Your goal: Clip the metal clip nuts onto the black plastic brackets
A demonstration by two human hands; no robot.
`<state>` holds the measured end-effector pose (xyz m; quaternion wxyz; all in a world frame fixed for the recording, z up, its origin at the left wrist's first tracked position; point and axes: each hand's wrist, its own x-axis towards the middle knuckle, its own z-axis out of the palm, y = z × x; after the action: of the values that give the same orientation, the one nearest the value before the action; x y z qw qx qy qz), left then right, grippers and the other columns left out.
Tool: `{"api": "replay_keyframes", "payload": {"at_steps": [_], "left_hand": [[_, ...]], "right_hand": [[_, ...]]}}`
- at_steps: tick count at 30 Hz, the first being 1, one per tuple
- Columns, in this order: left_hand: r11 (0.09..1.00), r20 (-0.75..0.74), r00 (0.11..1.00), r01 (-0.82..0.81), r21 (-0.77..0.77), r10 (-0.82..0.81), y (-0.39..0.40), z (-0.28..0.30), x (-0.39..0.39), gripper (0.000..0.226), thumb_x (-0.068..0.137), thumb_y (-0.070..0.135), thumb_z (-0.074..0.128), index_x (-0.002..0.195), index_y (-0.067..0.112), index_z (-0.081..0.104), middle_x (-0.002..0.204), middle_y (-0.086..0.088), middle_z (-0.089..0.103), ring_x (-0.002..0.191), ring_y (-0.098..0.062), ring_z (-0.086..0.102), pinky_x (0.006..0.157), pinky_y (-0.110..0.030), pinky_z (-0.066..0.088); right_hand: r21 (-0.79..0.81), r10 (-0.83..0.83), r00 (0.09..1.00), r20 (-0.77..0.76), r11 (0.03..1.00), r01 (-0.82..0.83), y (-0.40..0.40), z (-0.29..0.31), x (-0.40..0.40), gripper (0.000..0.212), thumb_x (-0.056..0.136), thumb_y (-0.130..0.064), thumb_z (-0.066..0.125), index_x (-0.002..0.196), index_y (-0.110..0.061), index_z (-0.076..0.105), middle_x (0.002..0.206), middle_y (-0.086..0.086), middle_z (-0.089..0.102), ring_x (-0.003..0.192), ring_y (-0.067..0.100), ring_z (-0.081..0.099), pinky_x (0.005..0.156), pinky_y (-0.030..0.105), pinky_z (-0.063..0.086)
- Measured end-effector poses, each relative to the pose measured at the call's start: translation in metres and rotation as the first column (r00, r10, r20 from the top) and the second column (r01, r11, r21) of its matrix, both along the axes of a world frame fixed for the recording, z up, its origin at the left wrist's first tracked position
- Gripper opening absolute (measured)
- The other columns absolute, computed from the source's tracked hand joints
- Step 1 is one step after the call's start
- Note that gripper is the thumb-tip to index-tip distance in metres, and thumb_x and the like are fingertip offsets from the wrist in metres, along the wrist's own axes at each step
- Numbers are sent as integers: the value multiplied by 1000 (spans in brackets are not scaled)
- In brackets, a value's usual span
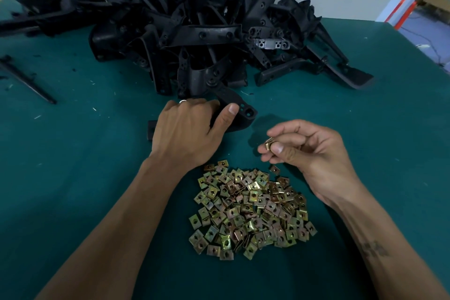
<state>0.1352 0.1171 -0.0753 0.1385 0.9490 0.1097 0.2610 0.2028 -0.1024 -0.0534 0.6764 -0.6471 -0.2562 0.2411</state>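
Green table (73, 153): left hand (185, 129) grips a black bracket (239, 107); right hand (304, 151) pinches a clip nut (268, 145) beyond the nut pile (250, 212).

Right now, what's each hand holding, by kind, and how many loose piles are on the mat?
Black plastic bracket, gripped by left hand: 1
Metal clip nuts, pinched in right hand: at least 1, exact count hidden
Bracket pile: 1
Clip nut pile: 1
Total: 4 groups

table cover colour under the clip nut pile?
Dark teal-green mat, plain with no pattern, under the brassy yellow metal clip nuts. Seen in the head view.
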Motion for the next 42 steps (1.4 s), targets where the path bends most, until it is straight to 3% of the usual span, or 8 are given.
{"api": "replay_keyframes", "payload": {"at_steps": [4,12,17,21,25,33,38,42], "left_hand": [[1000,2,1000,2,2,-2,1,1,-1,53,104,60,21,60,30,23,58,11,34,54,-19,35,68,-34,29],[1000,-11,1000,16,-13,-16,1,1,-1,55,103,62,18,61,28,27,60,7,42,54,-21,40,68,-35,31],[1000,12,1000,17,-10,-17,2,1,-2,53,103,63,19,62,31,26,61,6,44,55,-21,40,66,-35,30],[1000,50,999,12,-7,-12,2,2,-1,49,102,63,23,66,31,30,64,9,40,59,-19,41,69,-37,37],[1000,85,996,11,11,-12,2,3,-2,45,100,60,33,73,28,46,70,2,57,70,-26,56,71,-37,37],[1000,66,997,29,6,-29,2,2,-3,40,99,62,34,74,31,37,68,4,56,71,-25,58,70,-34,35],[999,43,999,9,34,-11,1,3,-3,43,99,62,35,72,29,39,69,3,57,71,-25,58,70,-33,32],[1000,47,999,11,13,-12,0,5,-4,45,101,60,33,69,28,36,67,8,45,65,-23,52,64,-31,27]], "right_hand": [[-66,-34,999,-8,997,33,1,2,-2,25,74,-1,76,99,-2,72,87,17,78,73,29,76,67,27,61],[-169,-74,992,103,981,91,-3,4,0,20,71,-16,84,88,-7,76,75,13,75,55,22,67,50,22,52],[-73,-69,997,34,995,71,-5,-1,6,21,80,-11,73,100,-9,77,88,15,77,72,22,72,66,23,58],[-3,-120,988,-101,993,121,13,4,17,28,71,-18,81,97,-8,75,76,18,74,56,22,67,53,23,54],[78,-182,973,-142,978,195,47,5,29,23,73,-12,80,85,-6,62,65,10,70,46,16,58,45,21,44],[276,-18,968,-251,957,90,53,-5,40,15,83,2,66,97,0,71,78,12,72,69,18,65,64,22,55],[265,-1,979,-205,962,56,55,-7,41,21,80,2,67,100,-2,73,82,11,75,81,25,66,71,23,54],[238,-27,979,-203,968,76,56,-7,40,21,73,0,73,93,-4,76,86,12,77,83,23,70,78,30,55]]}}
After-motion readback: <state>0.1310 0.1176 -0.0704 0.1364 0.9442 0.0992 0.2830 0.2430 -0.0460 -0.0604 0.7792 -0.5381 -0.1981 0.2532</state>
